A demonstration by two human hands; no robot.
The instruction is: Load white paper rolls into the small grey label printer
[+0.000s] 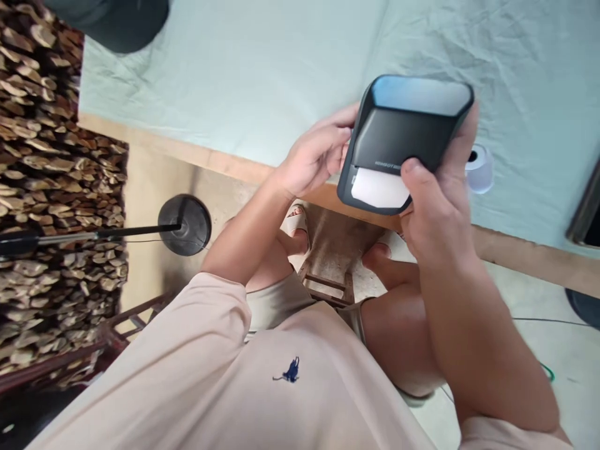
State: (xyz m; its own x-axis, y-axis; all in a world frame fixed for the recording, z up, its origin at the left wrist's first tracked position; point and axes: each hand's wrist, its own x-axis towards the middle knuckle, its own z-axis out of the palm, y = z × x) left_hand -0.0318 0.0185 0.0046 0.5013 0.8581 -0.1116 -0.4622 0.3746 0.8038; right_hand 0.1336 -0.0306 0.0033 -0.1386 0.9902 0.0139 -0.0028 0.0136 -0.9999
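Right hand clamps the black device at its right side, left hand's grip beside its left edge cannot be determined; good handling spares the white paper pressure.

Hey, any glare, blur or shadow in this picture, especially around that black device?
Head view: a bluish-white sheen covers the top panel of the black device; head view: its lettering looks too smeared to read fully; head view: the floor near centre looks shadowed.

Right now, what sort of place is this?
Probably a makeshift home or shed workspace: what looks like stacked split wood along one side, a cloth-covered table, and a bare, concrete-looking floor.
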